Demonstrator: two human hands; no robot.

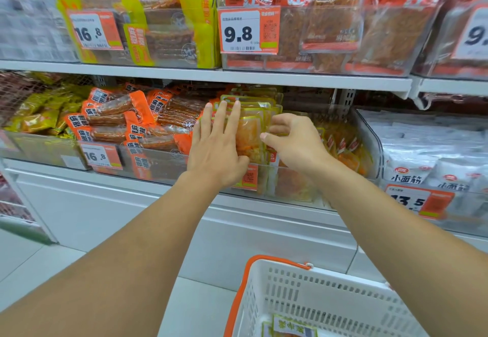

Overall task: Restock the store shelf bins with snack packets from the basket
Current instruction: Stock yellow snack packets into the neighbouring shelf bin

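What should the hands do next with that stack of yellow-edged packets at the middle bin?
Probably ease the stack of yellow-edged packets down and back into the clear bin, then let go. The left hand lies flat against the stack's front, the right hand pinches its side, and the stack stands upright above the bin's front wall. More packets wait in the basket.

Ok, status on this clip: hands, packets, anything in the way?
Left hand flat against the yellow-edged packet stack in the clear bin. Right hand pinching the stack's side. Basket below, packets left. Nothing blocking.

Basket (303, 291) cut off by bottom edge
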